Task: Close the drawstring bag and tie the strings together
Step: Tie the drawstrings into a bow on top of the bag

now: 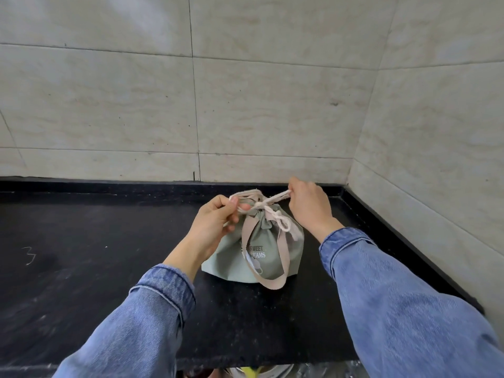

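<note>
Two denim sleeves [152,320] reach over a black bench [81,255], where a sage-green drawstring bag [237,257] stands near the tiled corner, its mouth gathered shut and a beige strap [281,257] looping down its front. The left hand [215,222] pinches one cream string loop [240,199]; the right hand [308,203] is clamped on the other string [278,197], drawn taut across the knot [257,205].

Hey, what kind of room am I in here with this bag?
Probably a kitchen or utility corner: a black stone countertop with a raised back edge meets walls of large pale tiles. The green drawstring bag sits on it.
</note>
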{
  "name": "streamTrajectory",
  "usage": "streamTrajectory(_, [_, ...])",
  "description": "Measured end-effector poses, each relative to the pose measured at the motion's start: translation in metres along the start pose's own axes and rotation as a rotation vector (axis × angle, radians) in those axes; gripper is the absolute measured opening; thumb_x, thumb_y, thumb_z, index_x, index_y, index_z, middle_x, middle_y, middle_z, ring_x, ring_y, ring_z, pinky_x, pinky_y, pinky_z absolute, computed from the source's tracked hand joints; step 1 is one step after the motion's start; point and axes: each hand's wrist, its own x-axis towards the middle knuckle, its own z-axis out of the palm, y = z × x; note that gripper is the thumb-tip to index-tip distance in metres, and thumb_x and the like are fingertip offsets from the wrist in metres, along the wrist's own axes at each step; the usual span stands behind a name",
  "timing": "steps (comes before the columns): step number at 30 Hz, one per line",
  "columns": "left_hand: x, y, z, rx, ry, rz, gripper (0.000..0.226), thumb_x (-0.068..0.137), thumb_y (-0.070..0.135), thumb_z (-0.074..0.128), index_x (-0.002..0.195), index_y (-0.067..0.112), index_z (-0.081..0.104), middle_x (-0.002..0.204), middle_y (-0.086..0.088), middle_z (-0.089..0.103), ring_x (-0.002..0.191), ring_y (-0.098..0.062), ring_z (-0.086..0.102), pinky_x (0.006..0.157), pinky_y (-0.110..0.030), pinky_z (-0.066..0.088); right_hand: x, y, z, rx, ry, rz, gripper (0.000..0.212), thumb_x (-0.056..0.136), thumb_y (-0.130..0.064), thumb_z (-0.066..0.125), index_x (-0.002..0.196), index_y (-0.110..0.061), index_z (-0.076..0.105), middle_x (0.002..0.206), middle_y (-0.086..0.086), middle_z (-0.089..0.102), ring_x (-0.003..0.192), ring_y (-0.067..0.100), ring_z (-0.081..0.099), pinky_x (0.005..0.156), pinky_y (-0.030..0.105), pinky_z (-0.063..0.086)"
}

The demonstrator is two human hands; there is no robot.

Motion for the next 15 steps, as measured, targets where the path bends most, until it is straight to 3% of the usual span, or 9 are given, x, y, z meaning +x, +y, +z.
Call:
streamTrajectory(3, [0.002, 0.003, -0.001, 0.088, -0.017, -0.072, 0.033, 0.095, 0.017, 0.055, 0.062, 0.019, 0.050, 0.076, -0.001, 0.073, 0.047, -0.008, 0.036, 0.045, -0.018, 0.035, -0.001, 0.004, 0.000, -0.075, -0.009, -0.029, 0.012, 0.082, 0.002, 0.050, 0.091, -0.005, 0.055, 0.076, 0.019, 0.065, 0.060, 0.032, 0.046, 0.051, 0.032, 0.028])
streamTrajectory(6, [0.003, 0.008, -0.001, 0.163, -0.096, -0.165, 0.042, 0.094, 0.018, 0.056, 0.053, 0.023, 0.062, 0.073, 0.002, 0.070, 0.045, -0.006, 0.033, 0.046, -0.018, 0.034, 0.001, 0.005, 0.003, -0.065, -0.031, -0.017, 0.012, 0.080, 0.001, 0.052, 0.090, -0.005, 0.055, 0.079, 0.019, 0.064, 0.069, 0.037, 0.057, 0.053, 0.034, 0.031])
streamTrajectory(9, [0.004, 0.015, -0.005, 0.294, -0.082, -0.143, 0.035, 0.091, 0.022, 0.060, 0.057, 0.021, 0.065, 0.061, 0.008, 0.067, 0.050, -0.009, 0.043, 0.052, -0.018, 0.043, 0.007, 0.004, 0.005, 0.274, -0.111, 0.118, 0.008, 0.085, -0.007, 0.055, 0.084, -0.005, 0.063, 0.079, 0.016, 0.067, 0.073, 0.034, 0.060, 0.060, 0.035, 0.045])
streamTrajectory(12, [0.007, 0.023, -0.010, 0.224, 0.013, -0.050, 0.024, 0.090, 0.021, 0.061, 0.067, 0.016, 0.063, 0.071, 0.003, 0.072, 0.072, -0.013, 0.065, 0.070, -0.024, 0.054, 0.015, 0.000, -0.007, 0.634, -0.162, 0.224, 0.015, 0.088, -0.010, 0.057, 0.079, -0.002, 0.065, 0.073, 0.017, 0.071, 0.066, 0.028, 0.068, 0.068, 0.039, 0.055])
streamTrajectory(15, [0.011, 0.028, 0.002, 0.092, 0.025, -0.018, 0.020, 0.091, 0.017, 0.061, 0.073, 0.009, 0.066, 0.068, -0.005, 0.070, 0.077, -0.020, 0.069, 0.076, -0.030, 0.059, 0.023, -0.008, -0.029, 0.779, -0.151, 0.246, 0.013, 0.083, -0.007, 0.064, 0.071, -0.012, 0.062, 0.065, 0.008, 0.067, 0.053, 0.016, 0.064, 0.053, 0.023, 0.055])
